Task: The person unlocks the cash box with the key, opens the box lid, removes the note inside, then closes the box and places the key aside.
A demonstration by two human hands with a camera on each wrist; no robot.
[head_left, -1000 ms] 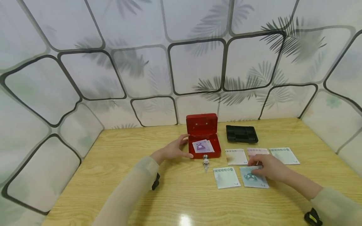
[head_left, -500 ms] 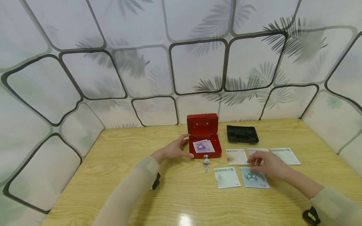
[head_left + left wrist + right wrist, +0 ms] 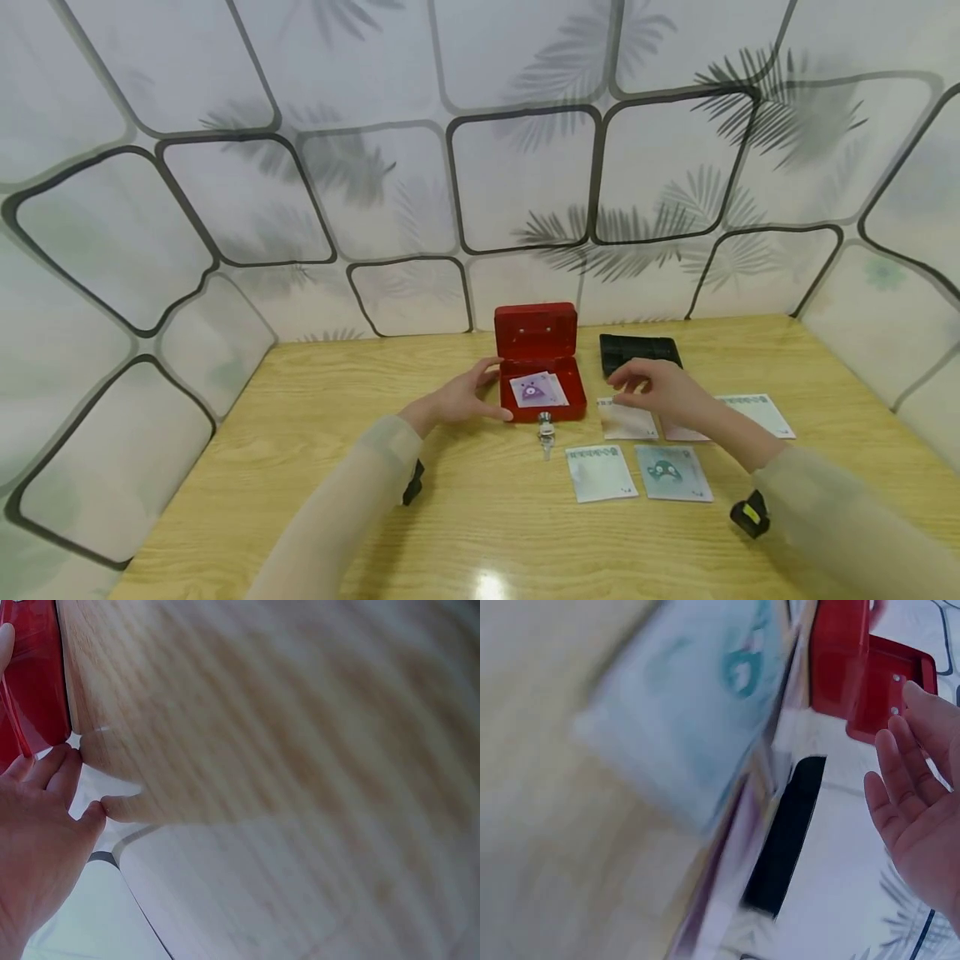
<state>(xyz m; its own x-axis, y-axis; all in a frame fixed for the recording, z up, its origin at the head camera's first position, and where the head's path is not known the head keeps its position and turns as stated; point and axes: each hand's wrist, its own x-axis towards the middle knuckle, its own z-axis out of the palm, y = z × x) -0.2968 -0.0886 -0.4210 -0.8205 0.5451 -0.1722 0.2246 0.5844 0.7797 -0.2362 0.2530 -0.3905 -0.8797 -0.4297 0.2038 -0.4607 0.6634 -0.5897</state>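
Observation:
My left hand [image 3: 461, 398] holds the left side of a red cash box [image 3: 581, 398], thumb at its front corner and fingers near the hinge. The lid stands raised, and purple-printed cards [image 3: 531, 390] lie inside. My right hand [image 3: 667, 393] hovers over the back row of cards, in front of the black tray. In the right wrist view, its fingers [image 3: 911, 769] are loosely bent and nothing shows between them. Nearer me lie a teal monster card [image 3: 667, 473] and a pale green card [image 3: 600, 473].
Behind the right hand sits a black compartment tray [image 3: 617, 354], partly covered by it. The back row has a beige card [image 3: 628, 422], a pink card [image 3: 681, 433] mostly hidden, and a greenish card [image 3: 765, 414]. A key [image 3: 547, 433] sticks out at the box's front.
My right hand has lifted off the teal monster card and moved up and left towards the cash box. The left hand and the box have stayed where they were.

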